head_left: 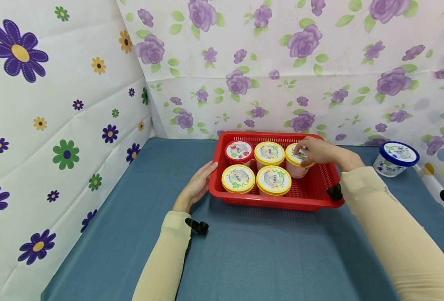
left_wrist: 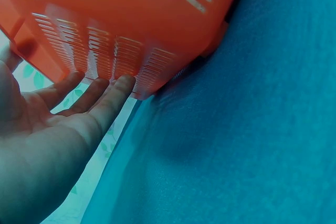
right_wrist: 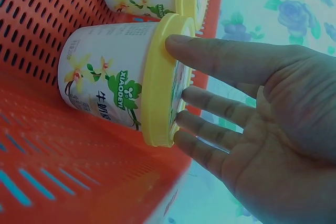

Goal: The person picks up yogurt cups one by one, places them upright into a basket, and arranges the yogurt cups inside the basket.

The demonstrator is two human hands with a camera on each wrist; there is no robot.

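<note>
A red plastic basket (head_left: pixel 312 202) holds several lidded paper tubs. Most have yellow lids; the tub (head_left: pixel 239 151) at its back left has a red lid. My left hand (head_left: pixel 195 188) touches the basket's left end, its fingers (left_wrist: pixel 107 98) extended against the slotted wall below the rim. Over the back-right yellow-lidded tub (right_wrist: pixel 105 77), my right hand (head_left: pixel 317 151) has its thumb (right_wrist: pixel 210 53) on the lid's rim and its other fingers, fairly straight, at the lid's top. That tub stands upright inside the basket.
A tub with a dark blue lid (head_left: pixel 396 158) stands outside the basket, to its right. The blue-grey cloth (head_left: pixel 252 251) covers the table. Flower-printed sheets (head_left: pixel 244 50) hang at the back and left.
</note>
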